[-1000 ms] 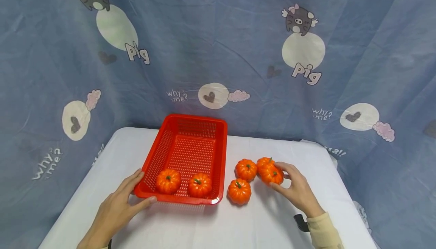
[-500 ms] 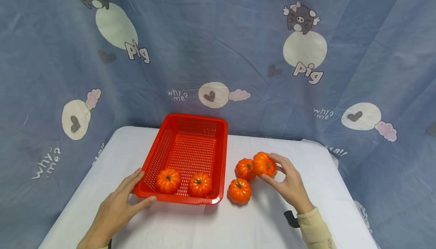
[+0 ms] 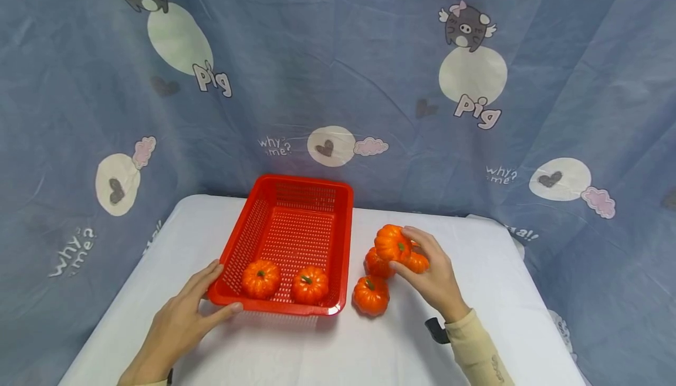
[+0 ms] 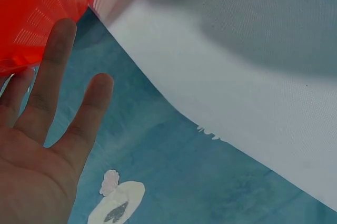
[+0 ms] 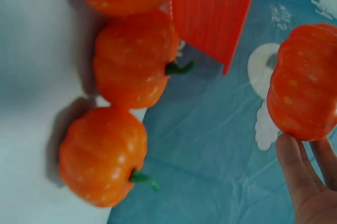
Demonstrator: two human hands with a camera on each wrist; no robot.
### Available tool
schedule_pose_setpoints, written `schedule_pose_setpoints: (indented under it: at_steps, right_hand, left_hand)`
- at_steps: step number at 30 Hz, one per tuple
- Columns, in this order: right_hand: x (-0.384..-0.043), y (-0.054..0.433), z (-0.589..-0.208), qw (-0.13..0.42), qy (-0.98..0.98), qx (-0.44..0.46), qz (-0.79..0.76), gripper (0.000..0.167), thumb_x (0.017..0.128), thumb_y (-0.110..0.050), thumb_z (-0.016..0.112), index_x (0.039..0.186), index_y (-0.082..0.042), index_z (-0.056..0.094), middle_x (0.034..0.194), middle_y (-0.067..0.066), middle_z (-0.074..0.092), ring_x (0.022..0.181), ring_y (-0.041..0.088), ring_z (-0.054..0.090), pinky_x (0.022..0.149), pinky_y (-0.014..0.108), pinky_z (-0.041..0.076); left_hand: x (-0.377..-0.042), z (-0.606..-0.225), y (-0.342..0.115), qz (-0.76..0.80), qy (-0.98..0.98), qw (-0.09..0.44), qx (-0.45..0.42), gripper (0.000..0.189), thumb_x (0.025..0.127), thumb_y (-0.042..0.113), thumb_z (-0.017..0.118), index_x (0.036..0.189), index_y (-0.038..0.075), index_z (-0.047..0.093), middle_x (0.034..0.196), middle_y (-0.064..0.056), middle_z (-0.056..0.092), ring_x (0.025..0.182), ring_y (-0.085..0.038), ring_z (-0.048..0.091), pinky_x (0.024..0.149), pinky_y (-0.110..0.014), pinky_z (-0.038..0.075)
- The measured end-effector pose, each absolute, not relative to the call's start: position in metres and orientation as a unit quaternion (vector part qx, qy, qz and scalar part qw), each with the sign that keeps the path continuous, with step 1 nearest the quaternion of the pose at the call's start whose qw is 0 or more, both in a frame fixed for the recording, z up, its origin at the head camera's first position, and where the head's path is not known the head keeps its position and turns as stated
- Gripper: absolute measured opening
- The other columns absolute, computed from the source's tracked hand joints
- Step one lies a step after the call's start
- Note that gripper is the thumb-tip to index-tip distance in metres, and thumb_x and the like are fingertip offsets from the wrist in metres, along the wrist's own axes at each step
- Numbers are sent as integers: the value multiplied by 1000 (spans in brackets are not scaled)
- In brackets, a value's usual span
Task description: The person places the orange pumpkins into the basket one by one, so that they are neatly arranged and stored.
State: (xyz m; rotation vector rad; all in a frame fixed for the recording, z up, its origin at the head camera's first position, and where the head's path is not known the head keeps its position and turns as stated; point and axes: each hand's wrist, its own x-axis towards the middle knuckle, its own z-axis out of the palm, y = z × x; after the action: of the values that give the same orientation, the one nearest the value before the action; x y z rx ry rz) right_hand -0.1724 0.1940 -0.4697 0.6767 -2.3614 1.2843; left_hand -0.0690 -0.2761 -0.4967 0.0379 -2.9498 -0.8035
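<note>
In the head view my right hand [image 3: 435, 280] pinches a small orange pumpkin [image 3: 389, 243] between thumb and fingers, raised over the table. Behind and below it, partly covered, are two more pumpkins, a left one [image 3: 377, 264] and a right one [image 3: 418, 263]; a third pumpkin [image 3: 371, 297] lies nearer the front. The right wrist view shows the held pumpkin [image 5: 305, 84] at the fingertips. My left hand [image 3: 176, 330] touches the near-left corner of a red perforated plastic basket [image 3: 345, 245], its fingers fairly straight along the outside and the thumb at the front rim.
Inside the basket, at its near end, sit a left pumpkin [image 3: 261, 279] and a right pumpkin [image 3: 310, 286]. A white cloth covers the table [image 3: 274, 351]. Blue printed curtain [image 3: 296, 81] hangs close behind and at both sides.
My right hand has lifted the pumpkin up and moved it left, uncovering part of the pumpkin at the right. The left hand and the basket have stayed in place.
</note>
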Motion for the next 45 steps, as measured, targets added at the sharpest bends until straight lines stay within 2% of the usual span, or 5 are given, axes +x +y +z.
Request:
schedule_pose_setpoints:
  at_steps: [6, 13, 19, 27, 45]
  right_hand:
    - [-170, 176, -464, 182, -830, 260, 459, 69, 77, -13, 90, 139, -11, 60, 142, 7, 56, 124, 25, 57, 100, 31, 51]
    - [-171, 153, -467, 164, -824, 268, 472, 68, 78, -17, 91, 139, -11, 60, 142, 6, 56, 126, 25, 56, 97, 47, 53]
    - [-171, 135, -466, 150, -828, 285, 459, 66, 82, -31, 87, 141, -22, 59, 145, -3, 54, 130, 17, 53, 100, 44, 52]
    - [-172, 110, -457, 132, -831, 309, 442, 68, 83, -37, 85, 144, -25, 56, 147, -1, 53, 132, 17, 52, 102, 43, 51]
    - [-186, 53, -432, 136, -798, 364, 461, 67, 84, -34, 85, 143, -21, 56, 147, -4, 51, 122, 14, 57, 98, 36, 52]
  left_hand:
    - [-70, -498, -276, -264, -964, 42, 11, 108, 77, 81, 64, 158, 15, 37, 161, -10, 37, 111, -33, 63, 88, -69, 48]
    - [-70, -498, -276, -264, -964, 37, 15, 110, 76, 82, 63, 159, 16, 36, 161, -12, 37, 112, -33, 62, 89, -69, 48]
    - [-69, -499, -277, -263, -964, 43, 15, 109, 76, 82, 64, 159, 16, 36, 161, -12, 37, 110, -32, 62, 88, -70, 48]
    - [-69, -500, -275, -264, -963, 46, 15, 110, 75, 83, 63, 159, 16, 37, 161, -12, 37, 112, -33, 62, 90, -71, 46]
    - [-70, -499, -275, -265, -963, 32, 22, 113, 74, 85, 62, 159, 15, 35, 161, -13, 36, 112, -33, 61, 90, -71, 46]
